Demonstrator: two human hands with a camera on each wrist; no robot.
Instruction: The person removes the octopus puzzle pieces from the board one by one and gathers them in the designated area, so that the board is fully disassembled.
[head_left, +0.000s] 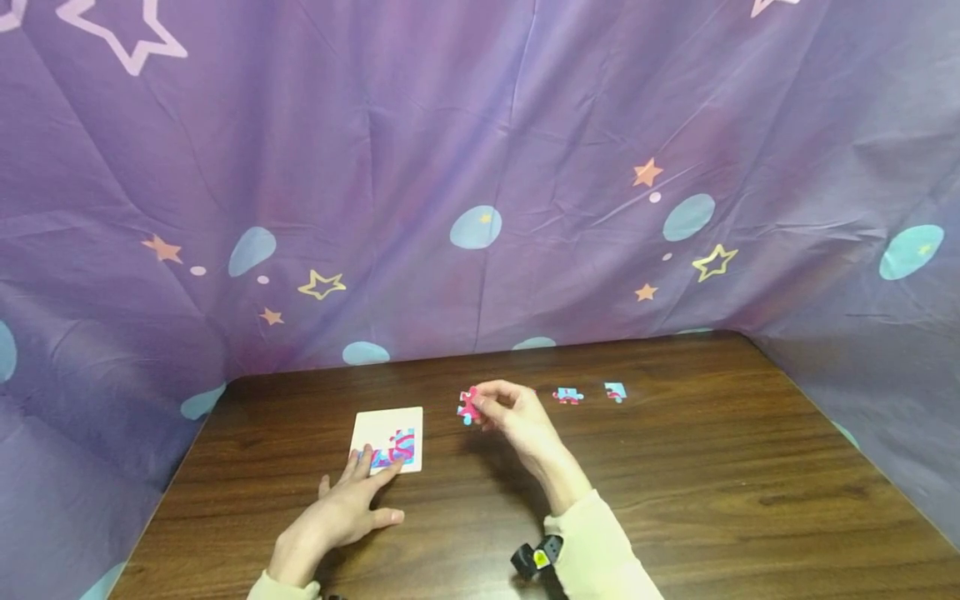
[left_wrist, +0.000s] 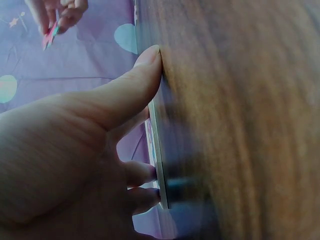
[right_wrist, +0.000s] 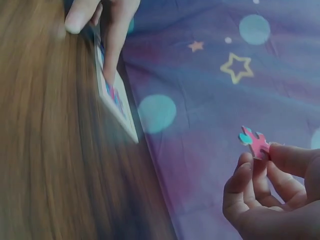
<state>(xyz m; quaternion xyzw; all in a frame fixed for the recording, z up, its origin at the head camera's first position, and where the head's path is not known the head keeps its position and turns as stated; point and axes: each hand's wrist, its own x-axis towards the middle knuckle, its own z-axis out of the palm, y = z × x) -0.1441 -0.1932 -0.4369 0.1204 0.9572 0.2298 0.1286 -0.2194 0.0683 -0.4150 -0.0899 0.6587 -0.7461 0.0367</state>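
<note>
My right hand [head_left: 517, 417] pinches a pink and blue jigsaw piece [head_left: 468, 406] between thumb and fingers, held up above the table. In the right wrist view the same piece [right_wrist: 257, 145] shows its knobs and notches. To the left lies a white puzzle board [head_left: 363, 423] with joined pink, blue and purple pieces [head_left: 405, 447] along its near part. My left hand [head_left: 341, 504] rests with spread, fairly straight fingers on the board's near edge and the pieces there. Its thumb touches the tabletop, as the left wrist view shows.
Two loose jigsaw pieces lie right of my right hand: a blue and pink one [head_left: 568, 396] and a mostly blue one [head_left: 616, 392]. The brown wooden table [head_left: 697, 475] ends at a purple curtain [head_left: 420, 167] with stars. A black wrist camera [head_left: 537, 558] sits by my right sleeve.
</note>
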